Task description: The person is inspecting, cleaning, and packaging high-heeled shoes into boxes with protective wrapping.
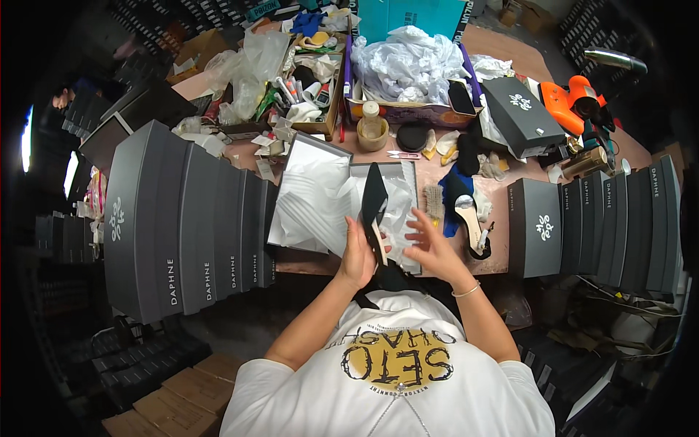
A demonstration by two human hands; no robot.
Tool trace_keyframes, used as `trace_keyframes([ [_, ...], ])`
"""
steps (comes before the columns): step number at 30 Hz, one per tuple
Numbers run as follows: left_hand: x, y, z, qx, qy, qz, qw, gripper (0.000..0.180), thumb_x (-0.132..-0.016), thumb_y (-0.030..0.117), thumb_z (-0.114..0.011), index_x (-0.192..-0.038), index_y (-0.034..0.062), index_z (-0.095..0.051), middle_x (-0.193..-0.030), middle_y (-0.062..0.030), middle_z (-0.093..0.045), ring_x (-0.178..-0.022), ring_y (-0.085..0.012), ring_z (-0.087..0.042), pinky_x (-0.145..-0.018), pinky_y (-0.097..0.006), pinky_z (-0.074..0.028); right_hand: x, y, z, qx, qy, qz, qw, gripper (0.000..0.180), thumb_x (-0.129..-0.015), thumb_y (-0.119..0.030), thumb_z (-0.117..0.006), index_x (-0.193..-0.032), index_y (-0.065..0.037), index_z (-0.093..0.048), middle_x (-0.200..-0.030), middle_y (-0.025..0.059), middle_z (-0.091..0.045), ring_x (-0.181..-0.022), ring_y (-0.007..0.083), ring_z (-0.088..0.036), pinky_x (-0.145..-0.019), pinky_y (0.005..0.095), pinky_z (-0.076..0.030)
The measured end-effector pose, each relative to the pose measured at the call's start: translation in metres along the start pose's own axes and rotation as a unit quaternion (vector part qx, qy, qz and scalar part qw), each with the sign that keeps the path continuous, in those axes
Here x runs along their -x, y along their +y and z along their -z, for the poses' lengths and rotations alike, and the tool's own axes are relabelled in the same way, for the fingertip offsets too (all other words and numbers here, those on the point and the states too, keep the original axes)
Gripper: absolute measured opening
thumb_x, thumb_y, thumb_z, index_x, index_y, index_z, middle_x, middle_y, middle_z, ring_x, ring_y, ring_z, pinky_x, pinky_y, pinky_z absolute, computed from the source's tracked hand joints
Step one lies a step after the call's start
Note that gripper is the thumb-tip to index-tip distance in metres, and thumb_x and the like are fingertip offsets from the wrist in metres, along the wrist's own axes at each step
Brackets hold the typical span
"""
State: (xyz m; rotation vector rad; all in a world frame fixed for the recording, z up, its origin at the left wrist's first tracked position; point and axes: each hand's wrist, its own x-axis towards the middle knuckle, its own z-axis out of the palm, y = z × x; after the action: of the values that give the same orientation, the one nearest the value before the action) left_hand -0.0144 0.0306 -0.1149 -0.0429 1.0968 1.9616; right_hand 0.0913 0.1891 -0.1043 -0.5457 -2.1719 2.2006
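My left hand (357, 256) is closed round the heel end of a black pointed shoe (374, 195), which stands toe away from me. To the shoe's right my right hand (435, 249) is held up with its fingers apart, touching nothing that I can make out. Behind and under the hands lies an open grey shoe box with white tissue paper (313, 200) spread in it. A second black shoe (466, 210) with a pale insole rests to the right, partly on a blue cloth (451, 227). Between it and the box sits a bristle brush (433, 200).
Grey shoe boxes stand in rows at the left (156, 233) and the right (535, 226). Farther back are a carton of crumpled white paper (408, 69), a jar (372, 132), small snips (403, 155), a closed grey box (523, 116) and an orange heat gun (582, 95).
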Motion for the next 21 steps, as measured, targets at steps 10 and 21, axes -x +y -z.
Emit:
trace_keyframes([
  [10,0.024,0.052,-0.042,-0.077,-0.018,-0.132,0.988,0.046,-0.099,0.032,-0.043,-0.129,-0.0032,-0.046,-0.132,-0.0151,-0.05,-0.129,-0.0241,-0.041,-0.109,-0.04,-0.026,0.007,0.013,0.012,-0.339,-0.057,-0.134,0.93,0.025,-0.086,-0.011,-0.064,-0.108,0.0,-0.058,-0.1,0.0082,-0.064,-0.087,0.016,-0.063,-0.076,0.0311,-0.054],
  [21,-0.006,0.013,-0.023,-0.188,-0.076,0.043,0.978,0.046,-0.096,0.029,-0.052,-0.129,-0.0033,-0.048,-0.128,-0.0133,-0.053,-0.124,-0.021,-0.046,-0.106,-0.037,-0.033,0.008,0.006,0.023,-0.4,-0.102,-0.082,0.907,0.033,-0.084,-0.011,-0.065,-0.114,-0.002,-0.054,-0.104,0.0069,-0.062,-0.09,0.0183,-0.063,-0.078,0.0328,-0.053],
])
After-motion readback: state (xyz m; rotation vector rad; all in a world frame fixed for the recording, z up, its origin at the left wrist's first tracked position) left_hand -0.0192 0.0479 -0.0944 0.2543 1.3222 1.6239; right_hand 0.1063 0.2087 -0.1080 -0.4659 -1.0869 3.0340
